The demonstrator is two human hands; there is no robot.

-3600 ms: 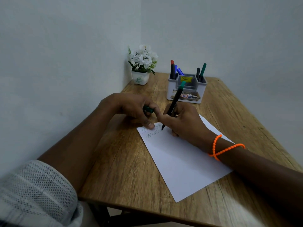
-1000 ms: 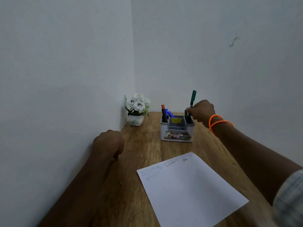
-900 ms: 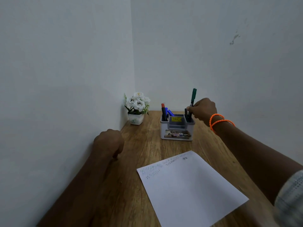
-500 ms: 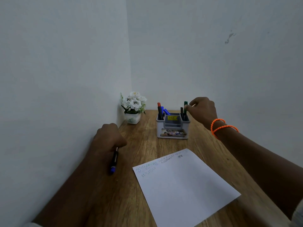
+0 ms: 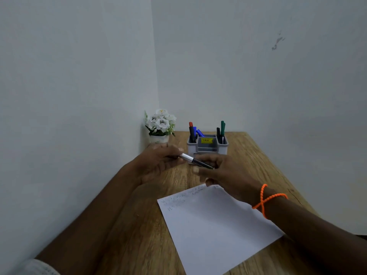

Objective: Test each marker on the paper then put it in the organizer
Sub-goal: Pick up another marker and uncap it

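- Because the head view shows the slim dark marker with a silver end [image 5: 196, 160] held between both hands above the wooden desk [image 5: 256, 155], left hand [image 5: 158, 163] gripping the silver end and right hand [image 5: 220, 171] curled round the dark barrel, a hard uncapping tug could fling the cap or streak ink on skin.
- It hangs near the grey plastic organizer [image 5: 207, 146], beyond the white sheet of paper [image 5: 214, 221]; a careless elbow may shift the sheet.
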